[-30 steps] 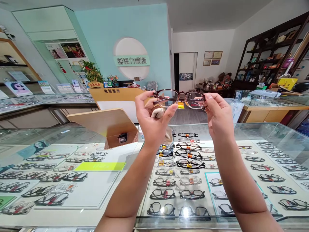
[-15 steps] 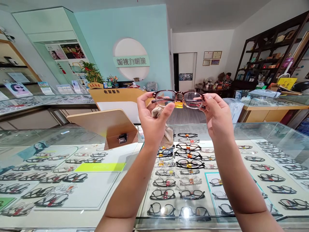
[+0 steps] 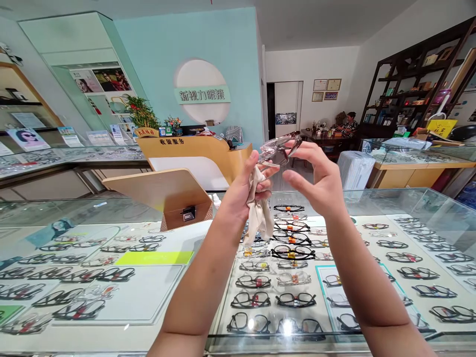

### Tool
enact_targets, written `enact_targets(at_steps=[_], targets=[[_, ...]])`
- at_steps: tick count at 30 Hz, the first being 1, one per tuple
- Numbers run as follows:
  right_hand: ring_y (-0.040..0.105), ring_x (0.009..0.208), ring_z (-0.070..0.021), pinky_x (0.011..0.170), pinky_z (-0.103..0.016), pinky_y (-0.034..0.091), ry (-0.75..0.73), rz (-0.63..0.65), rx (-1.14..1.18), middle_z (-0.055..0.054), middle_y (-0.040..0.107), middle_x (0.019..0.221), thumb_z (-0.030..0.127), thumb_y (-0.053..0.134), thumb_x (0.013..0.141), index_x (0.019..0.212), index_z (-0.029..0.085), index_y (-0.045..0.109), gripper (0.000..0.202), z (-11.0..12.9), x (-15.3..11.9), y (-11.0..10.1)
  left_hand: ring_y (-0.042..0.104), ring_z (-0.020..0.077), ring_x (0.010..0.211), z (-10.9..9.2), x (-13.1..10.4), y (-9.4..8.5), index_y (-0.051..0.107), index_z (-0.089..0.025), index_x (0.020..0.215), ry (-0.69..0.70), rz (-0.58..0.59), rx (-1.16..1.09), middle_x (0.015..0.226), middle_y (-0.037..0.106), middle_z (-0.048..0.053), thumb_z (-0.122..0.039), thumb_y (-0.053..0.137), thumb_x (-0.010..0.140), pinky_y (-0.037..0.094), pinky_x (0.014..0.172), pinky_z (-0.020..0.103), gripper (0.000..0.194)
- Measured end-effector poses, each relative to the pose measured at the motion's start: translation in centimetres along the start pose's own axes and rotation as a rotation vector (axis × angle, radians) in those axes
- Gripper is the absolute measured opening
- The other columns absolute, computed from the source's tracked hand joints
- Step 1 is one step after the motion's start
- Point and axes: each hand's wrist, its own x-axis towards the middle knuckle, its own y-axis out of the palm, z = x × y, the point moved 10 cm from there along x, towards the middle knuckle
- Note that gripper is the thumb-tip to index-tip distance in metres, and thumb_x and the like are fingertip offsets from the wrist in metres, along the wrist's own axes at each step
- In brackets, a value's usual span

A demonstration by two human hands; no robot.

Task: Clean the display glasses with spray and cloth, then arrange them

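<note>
The glasses [image 3: 279,149] are up at chest height over the far edge of the glass counter [image 3: 409,208]. The left hand [image 3: 243,191] pinches one lens through a beige cloth [image 3: 258,215], so no fingerprints I guess, while the right hand [image 3: 316,181] steadies the frame on its curled, part-spread fingers [image 3: 297,148].

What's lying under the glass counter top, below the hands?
Under the glass counter, rows of dark-framed spectacles lie on a pale tray. The forearms and hanging cloth hide some of them.
</note>
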Motion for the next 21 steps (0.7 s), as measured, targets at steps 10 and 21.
enact_targets(at_steps=[10,21], targets=[[0.077,0.122,-0.0276,0.111,-0.053,0.062,-0.185,-0.003,-0.092,-0.002,0.087,0.127,0.04,0.087,0.1,0.101,0.035,0.09,0.006,1.6,-0.2,0.5,0.039,0.0006,0.043,3.1,-0.9,3.1,0.064,-0.018,0.086,-0.336,0.143,-0.33,0.069,0.063,-0.005,-0.057,0.1,0.079,0.028,0.037,0.011,0.054],[0.083,0.109,-0.0265,0.105,-0.05,0.065,-0.236,-0.043,-0.077,-0.001,0.089,0.114,0.029,0.084,0.103,0.099,0.034,0.091,0.009,2.7,-0.6,0.5,0.034,0.0014,0.044,3.7,-0.9,2.9,0.066,-0.019,0.09,-0.323,0.179,-0.214,0.069,0.057,-0.006,-0.07,0.098,0.076,0.02,0.037,0.014,0.062]])
